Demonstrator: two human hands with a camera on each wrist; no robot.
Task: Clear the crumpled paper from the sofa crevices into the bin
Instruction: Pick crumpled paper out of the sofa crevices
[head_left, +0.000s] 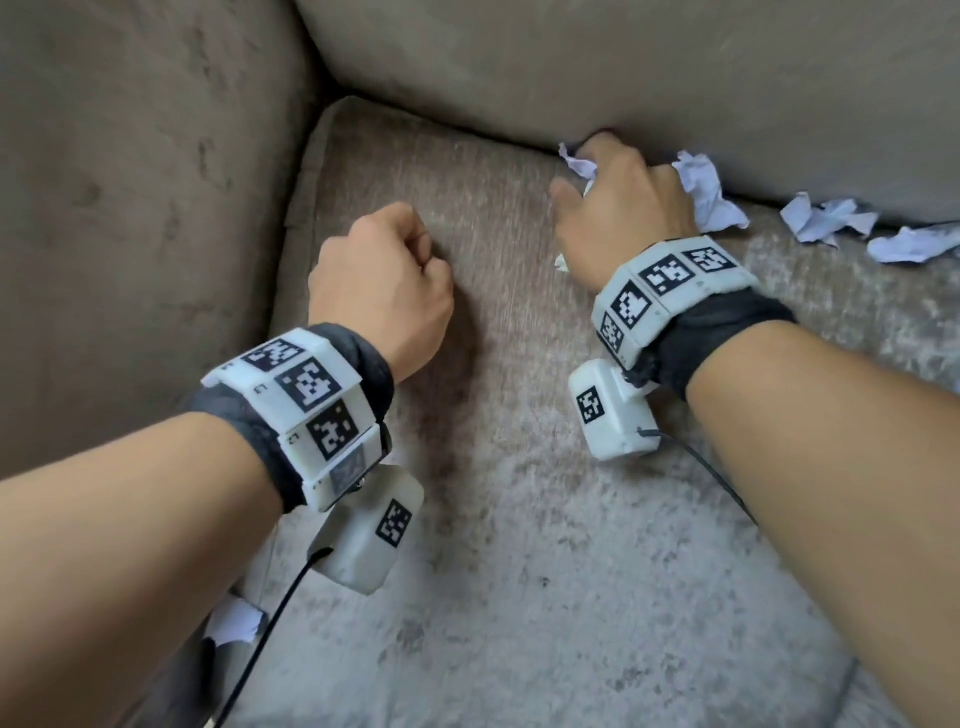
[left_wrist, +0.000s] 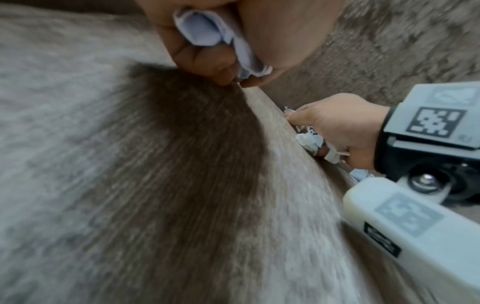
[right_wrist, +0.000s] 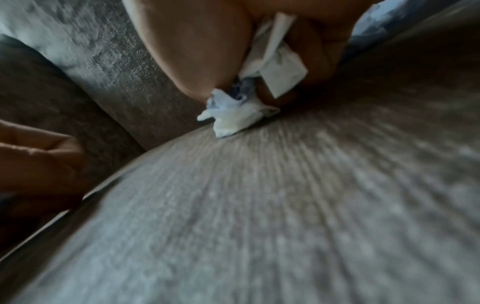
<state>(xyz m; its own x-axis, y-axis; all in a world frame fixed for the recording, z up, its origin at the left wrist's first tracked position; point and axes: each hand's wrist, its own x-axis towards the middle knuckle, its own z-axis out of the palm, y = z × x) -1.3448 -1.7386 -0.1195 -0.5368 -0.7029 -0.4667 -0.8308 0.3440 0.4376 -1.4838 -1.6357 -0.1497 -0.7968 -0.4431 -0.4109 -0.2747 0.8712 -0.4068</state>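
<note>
My left hand (head_left: 387, 270) is curled into a fist over the sofa seat cushion (head_left: 519, 467); the left wrist view shows white crumpled paper (left_wrist: 207, 33) gripped inside it. My right hand (head_left: 618, 202) reaches into the crevice under the back cushion (head_left: 623, 67) and grips crumpled paper (right_wrist: 265, 67), with bits sticking out at its knuckles (head_left: 576, 163) and at its right side (head_left: 706, 192). More crumpled pieces (head_left: 826, 218) lie along the crevice to the right. No bin is in view.
The sofa armrest (head_left: 130, 208) rises on the left. Another scrap of paper (head_left: 234, 621) sits low by the seat's left edge under my left forearm. Cables trail from both wrist cameras across the cushion.
</note>
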